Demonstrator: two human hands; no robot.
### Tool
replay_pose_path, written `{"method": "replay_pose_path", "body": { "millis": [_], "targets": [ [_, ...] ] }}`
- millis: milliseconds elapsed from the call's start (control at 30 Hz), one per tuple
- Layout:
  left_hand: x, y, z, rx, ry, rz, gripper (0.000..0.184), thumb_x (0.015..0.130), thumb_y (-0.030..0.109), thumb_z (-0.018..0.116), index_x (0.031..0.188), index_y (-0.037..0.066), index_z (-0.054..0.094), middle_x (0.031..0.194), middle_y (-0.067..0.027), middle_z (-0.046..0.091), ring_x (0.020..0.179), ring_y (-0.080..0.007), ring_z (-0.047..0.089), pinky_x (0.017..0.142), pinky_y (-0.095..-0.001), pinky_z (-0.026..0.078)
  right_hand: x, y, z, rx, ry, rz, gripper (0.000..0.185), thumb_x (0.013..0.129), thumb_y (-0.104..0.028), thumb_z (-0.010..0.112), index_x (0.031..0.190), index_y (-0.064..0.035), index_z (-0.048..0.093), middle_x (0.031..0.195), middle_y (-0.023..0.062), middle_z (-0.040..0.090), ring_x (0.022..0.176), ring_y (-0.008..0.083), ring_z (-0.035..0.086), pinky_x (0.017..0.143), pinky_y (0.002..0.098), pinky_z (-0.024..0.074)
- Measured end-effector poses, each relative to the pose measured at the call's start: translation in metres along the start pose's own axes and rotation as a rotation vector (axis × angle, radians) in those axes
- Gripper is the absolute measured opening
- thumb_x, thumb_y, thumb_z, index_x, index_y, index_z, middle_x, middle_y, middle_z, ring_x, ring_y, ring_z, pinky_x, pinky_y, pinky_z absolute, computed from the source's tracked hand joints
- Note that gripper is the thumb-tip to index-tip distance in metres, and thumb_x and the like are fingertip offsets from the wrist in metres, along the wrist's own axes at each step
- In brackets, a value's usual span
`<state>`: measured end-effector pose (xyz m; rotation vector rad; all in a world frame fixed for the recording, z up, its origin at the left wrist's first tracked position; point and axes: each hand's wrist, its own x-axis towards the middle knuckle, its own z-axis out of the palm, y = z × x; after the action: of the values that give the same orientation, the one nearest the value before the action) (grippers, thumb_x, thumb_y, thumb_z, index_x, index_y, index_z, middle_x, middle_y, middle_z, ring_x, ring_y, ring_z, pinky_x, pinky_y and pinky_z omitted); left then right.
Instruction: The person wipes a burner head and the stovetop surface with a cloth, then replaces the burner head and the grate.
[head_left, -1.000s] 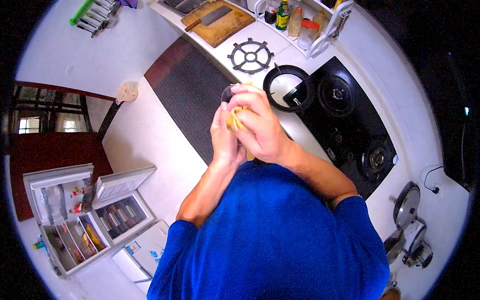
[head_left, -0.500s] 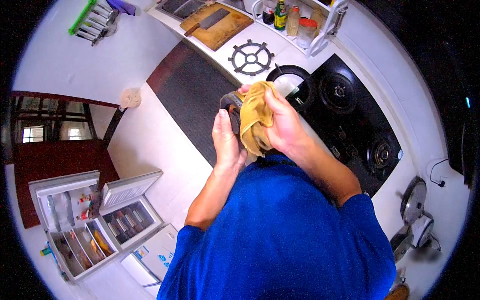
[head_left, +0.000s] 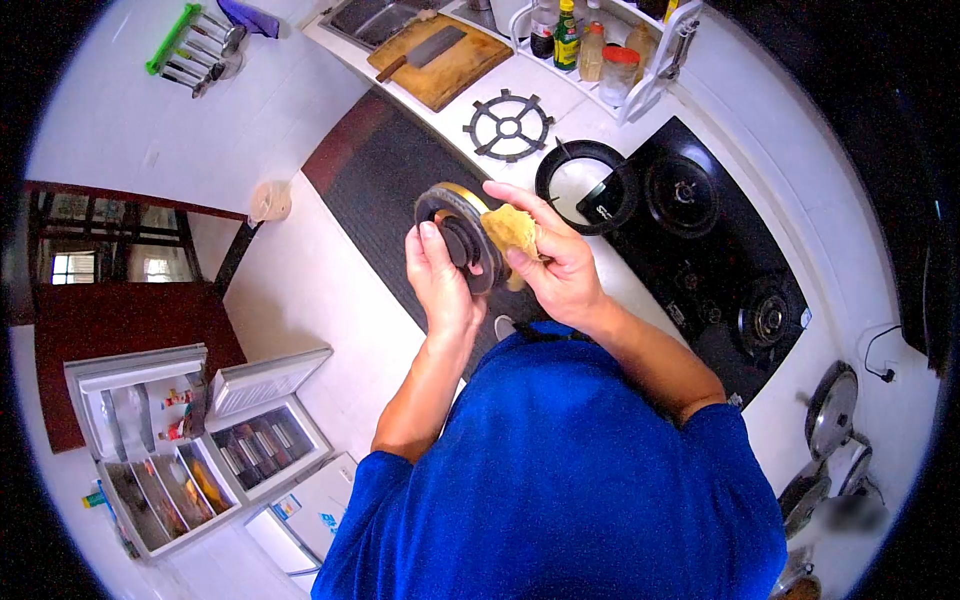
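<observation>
My left hand (head_left: 442, 285) grips the lower side of a round, dark gas burner part (head_left: 459, 242), with a ring around a raised centre and a brass-coloured edge. It is held tilted, in the air in front of my blue shirt. In my right hand (head_left: 568, 272) a yellow cloth (head_left: 511, 230) is bunched between thumb and fingers. The cloth lies against the burner part's right side, and my right index finger stretches above it. The side of the part turned towards the cloth is mostly hidden.
On the counter are a black pan support (head_left: 509, 127), a black ring (head_left: 549, 190) by the gas hob (head_left: 690, 245), and a cleaver (head_left: 435, 46) on a cutting board (head_left: 470, 75). A bottle rack (head_left: 600, 88) stands behind. An open fridge (head_left: 140, 365) is lower left.
The cloth is more bunched and covers less of the burner part, whose ring now shows more. My right hand has moved lower and its fingers have shifted. My left hand has moved slightly left.
</observation>
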<state>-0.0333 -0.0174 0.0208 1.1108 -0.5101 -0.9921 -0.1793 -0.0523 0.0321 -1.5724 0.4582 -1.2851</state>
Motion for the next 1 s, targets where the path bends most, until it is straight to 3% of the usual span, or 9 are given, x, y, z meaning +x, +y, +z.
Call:
{"method": "replay_pose_path", "body": {
  "millis": [267,433,567,600,633,767,833,933,1000],
  "targets": [
    [0.012,0.004,-0.004,-0.13,0.056,-0.127,0.04,0.107,0.043,0.045,0.119,0.007,0.058,0.098,-0.0061,0.066,0.085,-0.0159,0.066,0.074,-0.0339,0.057,0.016,-0.035,-0.023,-0.294,-0.113,-0.036,0.041,0.088,0.003,0.048,0.128,0.008,0.054,0.14,0.0169,0.042,0.132,0.0282,0.044,0.111,0.0365,0.0369],
    [0.013,0.001,-0.009,-0.199,0.102,-0.394,0.053,0.096,0.064,0.052,0.102,0.013,0.065,0.078,-0.0038,0.06,0.056,-0.0123,0.052,0.045,-0.0264,0.04,0.036,-0.06,-0.054,0.931,-0.084,0.229,0.075,0.083,-0.005,0.057,0.152,0.0028,0.029,0.151,0.0247,0.043,0.14,0.0355,0.044,0.119,0.0506,0.0314],
    [0.016,-0.003,-0.013,-0.226,0.095,-0.364,0.051,0.097,0.063,0.053,0.102,0.013,0.065,0.078,-0.004,0.06,0.056,-0.0124,0.052,0.044,-0.0264,0.04,-0.001,0.047,-0.047,0.763,0.285,0.35,0.047,0.101,-0.04,0.048,0.13,-0.0045,0.056,0.123,0.0142,0.065,0.113,0.0331,0.063,0.099,0.0518,0.0516],
    [0.017,-0.002,-0.013,-0.226,0.092,-0.355,0.051,0.097,0.062,0.053,0.102,0.013,0.065,0.078,-0.0041,0.06,0.056,-0.0126,0.052,0.044,-0.0263,0.04,-0.009,0.039,-0.037,1.296,0.302,0.629,0.047,0.1,-0.046,0.05,0.129,-0.0092,0.057,0.121,0.0134,0.065,0.108,0.0318,0.065,0.084,0.0529,0.0587],
    [0.019,-0.003,-0.015,-0.226,0.095,-0.348,0.051,0.097,0.062,0.053,0.102,0.013,0.065,0.079,-0.0041,0.06,0.056,-0.0127,0.053,0.044,-0.0262,0.039,-0.019,0.046,-0.034,1.253,0.317,0.767,0.043,0.1,-0.039,0.053,0.133,-0.0116,0.057,0.123,0.019,0.065,0.103,0.0331,0.067,0.073,0.0527,0.0604],
    [0.02,0.006,-0.017,-0.204,0.154,-0.383,0.053,0.096,0.062,0.055,0.1,0.011,0.065,0.078,-0.0048,0.06,0.055,-0.0125,0.052,0.045,-0.0253,0.039,0.013,-0.017,-0.035,1.203,0.236,0.685,0.054,0.098,-0.043,0.057,0.14,-0.0083,0.049,0.131,0.0184,0.06,0.116,0.0329,0.062,0.086,0.051,0.0606],
    [0.02,0.009,-0.02,-0.205,0.159,-0.4,0.053,0.096,0.061,0.056,0.1,0.009,0.065,0.079,-0.0058,0.06,0.056,-0.0109,0.051,0.045,-0.0245,0.039,-0.005,0.042,-0.056,0.946,0.166,0.35,0.055,0.095,-0.043,0.063,0.138,-0.0099,0.053,0.129,0.0156,0.061,0.115,0.0319,0.062,0.091,0.05,0.0572],
    [0.021,0.008,-0.024,-0.237,0.094,-0.383,0.052,0.095,0.062,0.057,0.101,0.011,0.065,0.077,-0.0047,0.059,0.052,-0.0106,0.049,0.042,-0.0241,0.036,-0.035,0.094,-0.101,-0.126,0.134,0.359,0.036,0.096,-0.029,0.066,0.123,-0.0053,0.059,0.103,0.0083,0.06,0.095,0.0206,0.062,0.091,0.0345,0.0543],
    [0.018,-0.006,-0.032,-0.234,0.07,-0.386,0.051,0.095,0.062,0.057,0.101,0.012,0.066,0.076,-0.0036,0.059,0.051,-0.0101,0.048,0.041,-0.0236,0.035,-0.065,0.085,-0.073,0.968,0.27,0.991,0.057,0.103,-0.059,0.04,0.094,-0.0069,0.061,0.081,0.0059,0.056,0.078,0.0245,0.058,0.083,0.0468,0.0504]
  ]
}}
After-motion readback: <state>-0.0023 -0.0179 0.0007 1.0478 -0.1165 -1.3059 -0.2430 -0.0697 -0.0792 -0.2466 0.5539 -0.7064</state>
